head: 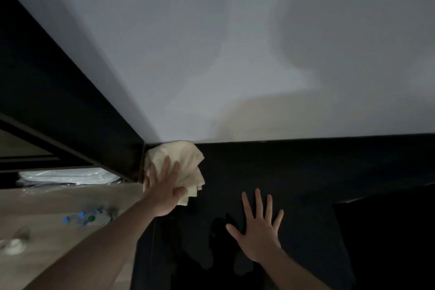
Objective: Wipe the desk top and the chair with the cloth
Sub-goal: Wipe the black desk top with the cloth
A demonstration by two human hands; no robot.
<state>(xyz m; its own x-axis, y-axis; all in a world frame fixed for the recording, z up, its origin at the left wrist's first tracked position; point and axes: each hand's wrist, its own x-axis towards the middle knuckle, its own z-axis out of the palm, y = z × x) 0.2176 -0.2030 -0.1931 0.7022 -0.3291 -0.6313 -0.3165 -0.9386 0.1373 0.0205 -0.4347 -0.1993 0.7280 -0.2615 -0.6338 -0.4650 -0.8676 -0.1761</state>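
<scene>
Nearest the camera, the right hand (256, 231) lies flat on the dark, matte black table (306, 172), its fingers straight and spread wide apart, holding nothing. The bare forearm behind it runs off the lower edge of the view.

A little farther on and to the left, the left hand (164, 190) reaches forward on a long bare forearm. Its fingers are straight and slightly fanned, pressing down on a crumpled, pale cream cloth (188, 160). The cloth sits on the table's far left corner, bunched into loose folds, with its far edge touching the line where the dark surface meets the plain pale grey wall (235, 42). Part of the cloth sticks out to the right of the hand and past the fingertips.

To the left of the table, lower down, is a light wooden floor (58, 200). On it lie clear plastic bottles with blue and green caps (87, 218), blurred, and a small white round object (13, 246) near the left edge, too blurred to identify. Farther back on the left, a dark frame (47, 101) runs diagonally up along the wall, with a pale, shiny plastic-wrapped bundle (68, 176) beneath it.
</scene>
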